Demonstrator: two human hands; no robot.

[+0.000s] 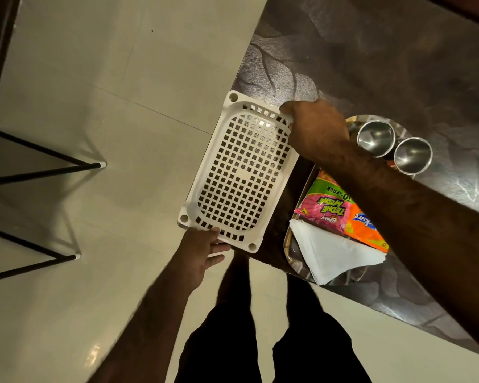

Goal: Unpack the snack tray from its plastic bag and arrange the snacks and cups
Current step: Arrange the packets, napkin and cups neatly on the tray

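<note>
A white perforated plastic tray (205, 172) hangs half over the table's left edge. My left hand (205, 250) grips its near short end from below. My right hand (315, 128) grips its far right corner. Right of it lies a steel tray (291, 255) holding a pink snack packet (327, 205), an orange snack packet (365, 230) and a stack of white napkins (332, 255). Two steel cups (393, 145) stand at the steel tray's far end, behind my right forearm. No plastic bag shows.
The dark patterned table (385, 64) fills the upper right. Pale floor tiles (108, 78) lie to the left, with black metal furniture legs (39, 167) at the far left. My legs stand just below the table's near corner.
</note>
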